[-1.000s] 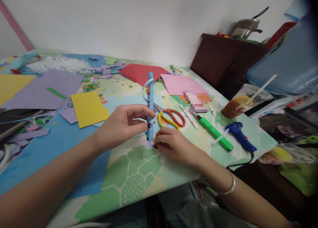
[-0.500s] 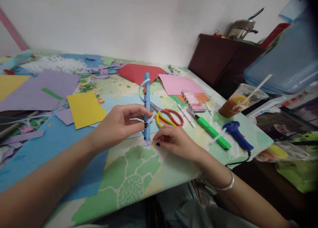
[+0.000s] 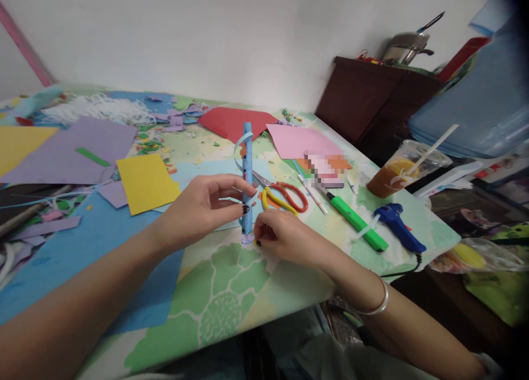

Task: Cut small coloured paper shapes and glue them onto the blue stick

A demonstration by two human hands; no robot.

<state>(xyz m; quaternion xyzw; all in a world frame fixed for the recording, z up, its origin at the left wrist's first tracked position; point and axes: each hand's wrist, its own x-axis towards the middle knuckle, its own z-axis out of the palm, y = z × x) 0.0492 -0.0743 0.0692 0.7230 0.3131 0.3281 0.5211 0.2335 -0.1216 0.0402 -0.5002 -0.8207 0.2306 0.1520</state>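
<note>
A slim blue paper tube [image 3: 247,165] with dark and red spots stands upright on the patterned tablecloth. A light blue paper strip [image 3: 238,148] curls from its upper part. My left hand [image 3: 210,203] pinches the tube around its middle, thumb and fingers closed on it. Small pale purple paper pieces [image 3: 247,239] lie at the tube's foot. Close beside that foot, my right hand [image 3: 281,234] has thumb and fingertips pressed together; a small yellow bit barely shows there. Scissors [image 3: 285,195] with red and yellow handles lie just behind my right hand.
Yellow [image 3: 146,184], purple [image 3: 91,148], blue, red [image 3: 235,122] and pink paper [image 3: 306,141] lie about, with scraps and white string [image 3: 99,110]. To the right are a green highlighter [image 3: 357,223], a blue glue gun [image 3: 399,225] and a drink cup [image 3: 397,170].
My right hand has drawn slightly nearer the tube's foot, and the yellow bit at its fingertips is now mostly covered. My left hand keeps its hold. The whole view has shifted a little.
</note>
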